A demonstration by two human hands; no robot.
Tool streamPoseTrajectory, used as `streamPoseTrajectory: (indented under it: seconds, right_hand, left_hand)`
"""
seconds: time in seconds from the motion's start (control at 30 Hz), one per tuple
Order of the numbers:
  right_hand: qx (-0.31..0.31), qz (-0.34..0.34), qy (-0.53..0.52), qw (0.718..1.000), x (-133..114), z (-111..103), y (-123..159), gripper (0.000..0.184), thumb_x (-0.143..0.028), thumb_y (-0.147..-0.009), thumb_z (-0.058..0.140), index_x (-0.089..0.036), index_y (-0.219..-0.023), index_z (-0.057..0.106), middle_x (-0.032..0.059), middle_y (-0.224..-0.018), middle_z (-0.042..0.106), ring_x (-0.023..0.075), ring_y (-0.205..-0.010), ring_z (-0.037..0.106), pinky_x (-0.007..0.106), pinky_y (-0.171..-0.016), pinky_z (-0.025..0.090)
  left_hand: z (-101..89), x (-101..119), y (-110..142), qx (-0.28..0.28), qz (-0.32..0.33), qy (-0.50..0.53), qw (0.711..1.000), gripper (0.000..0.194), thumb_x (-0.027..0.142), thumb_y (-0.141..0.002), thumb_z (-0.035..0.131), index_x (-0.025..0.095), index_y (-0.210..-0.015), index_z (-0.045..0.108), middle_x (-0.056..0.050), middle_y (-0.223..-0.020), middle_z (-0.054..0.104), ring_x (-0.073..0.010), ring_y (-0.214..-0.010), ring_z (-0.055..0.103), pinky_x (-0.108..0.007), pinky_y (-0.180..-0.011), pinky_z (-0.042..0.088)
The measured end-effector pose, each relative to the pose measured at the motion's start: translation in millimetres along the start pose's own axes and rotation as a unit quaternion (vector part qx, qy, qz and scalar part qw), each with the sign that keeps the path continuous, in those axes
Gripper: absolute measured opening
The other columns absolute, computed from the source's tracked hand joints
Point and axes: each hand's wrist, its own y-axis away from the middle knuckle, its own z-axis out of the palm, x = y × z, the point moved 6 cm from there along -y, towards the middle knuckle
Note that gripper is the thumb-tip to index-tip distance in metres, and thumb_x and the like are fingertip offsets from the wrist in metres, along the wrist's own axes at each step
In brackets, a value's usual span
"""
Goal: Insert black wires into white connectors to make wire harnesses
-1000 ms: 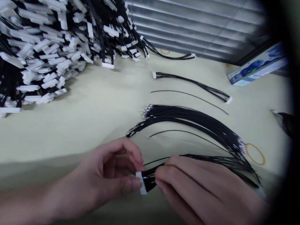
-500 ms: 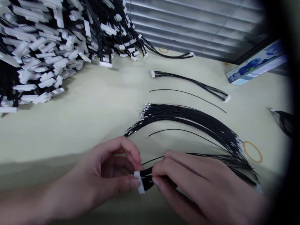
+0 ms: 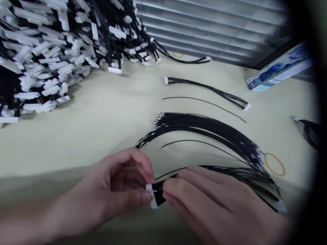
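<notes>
Shifted since the earlier frame: right hand, fingertips slightly nearer to the white connector, with a shorter run of black wires showing between. Layout on the worktop otherwise as before. Connector in the left hand, over the near side of the worktop, with wires leading off toward the right edge, passing under the right hand. Left hand half curled, thumb pressed against the connector, fingers bent round beyond it. Right hand nearly closed, thumb and forefinger pinched on the wires just beside the connector; number of wires between the tips hidden. Just beyond the hands: a single wire, then a fanned wire bundle, metal tips at its left end, orange ring near its right end. Farther toward the far edge: another thin wire, then a two-ended harness. Toward the far-left corner: large harness pile. Toward the far-right corner: blue-and-white box. Beyond the far edge: slatted blinds.
</notes>
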Motion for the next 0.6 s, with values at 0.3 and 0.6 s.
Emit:
streamPoseTrajectory:
  seconds: [0.3,0.6]
  right_hand:
    - [0.017,-0.035,0.025,0.999,-1.8,-2.0,-7.0,0.019,-0.007,-0.084,0.041,-0.013,-0.088,0.058,0.0017,-0.071,0.05,0.0138,-0.064,0.044,0.029,-0.053,0.034]
    - [0.119,-0.133,0.193,0.965,-19.7,-13.3,-5.1,0.023,-0.005,-0.083,0.041,-0.016,-0.079,0.062,0.0031,-0.076,0.059,0.0156,-0.07,0.05,0.032,-0.055,0.039]
  left_hand:
    - [0.3,-0.5,2.8,0.009,0.002,0.013,1.0,0.023,0.005,-0.081,0.059,0.023,-0.095,0.055,0.001,-0.092,0.057,-0.0103,-0.085,0.059,-0.021,-0.076,0.048]
    - [1.8,0.0,1.1,0.026,-0.001,0.026,0.999,0.021,0.007,-0.081,0.061,0.024,-0.092,0.056,0.002,-0.09,0.058,-0.0093,-0.083,0.057,-0.019,-0.073,0.047]
